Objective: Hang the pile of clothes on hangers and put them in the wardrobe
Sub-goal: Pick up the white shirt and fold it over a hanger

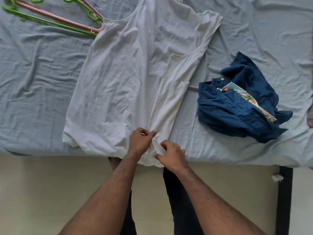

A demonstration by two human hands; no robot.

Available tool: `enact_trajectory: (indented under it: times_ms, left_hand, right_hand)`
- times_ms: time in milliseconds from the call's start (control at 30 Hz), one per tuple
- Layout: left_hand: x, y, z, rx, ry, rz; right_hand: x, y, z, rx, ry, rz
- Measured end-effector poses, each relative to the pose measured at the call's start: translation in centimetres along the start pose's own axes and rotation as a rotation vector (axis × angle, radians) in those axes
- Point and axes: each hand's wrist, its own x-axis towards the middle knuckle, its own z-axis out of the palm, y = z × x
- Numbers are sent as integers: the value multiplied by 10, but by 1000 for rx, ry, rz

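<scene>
Spread flat across the middle of a bed [42, 78] dressed in a wrinkled pale blue sheet [254, 39]: a white sleeveless top [118, 78], neckline toward the far edge, hem at the near edge and hanging slightly over it. Folded inward along the right side of the top, one long strip of its own fabric, running from the armhole down to the hem.

At the near edge, both hands on that hem. Left hand [140, 141] with fingers curled, thumb and forefinger pinching a fold of the white cloth just where the folded strip ends. Right hand [172, 155] just beside it and slightly nearer the edge, fingers bent and spread, fingertips pressing into the bunched hem; hard to tell whether cloth is actually pinched between thumb and fingers or only pressed down.

Toward the right side of the bed, well apart from the top, a crumpled dark blue garment [237, 109] in a heap, a snap button and a colourful printed lining showing in its folds.

In the far left corner, a loose cluster of plastic hangers lying on the sheet: green hangers [50, 22] and a pink hanger [67, 20], crossing one another, the lower ends reaching the shoulder of the white top.

Below the bed edge, pale floor tiles [50, 192], dark trouser legs [179, 200] between the forearms, and a dark bed frame post [284, 200] at right.
</scene>
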Motion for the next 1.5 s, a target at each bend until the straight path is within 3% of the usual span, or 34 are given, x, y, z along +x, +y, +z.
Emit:
enact_trajectory:
  times_ms: [200,333,433,533,633,900,1100,1300,1500]
  left_hand:
    - [-3,-12,6,280,20,8]
    - [-3,-21,1,127,-57,-3]
    - [-6,-30,-4,65,-146,16]
    - [-10,-41,-11,96,-205,49]
    - [-15,-53,-17,268,-211,65]
    - [-24,-82,-23,251,-244,73]
    - [-32,-95,-26,114,-160,59]
    - [-28,-123,-64,519,-177,94]
    - [-30,-102,-97,660,-37,119]
  right_hand:
    - [-23,-12,23,-92,142,-227]
    - [-34,0,37,-127,131,-120]
    - [-46,-3,51,15,116,-101]
    - [-59,-23,68,216,-76,-142]
    - [-61,-34,75,219,-257,-158]
    - [-24,-8,38,228,35,-79]
    - [4,-18,25,182,33,-77]
    - [19,-36,28,37,-46,-20]
    - [35,-60,15,-45,101,-28]
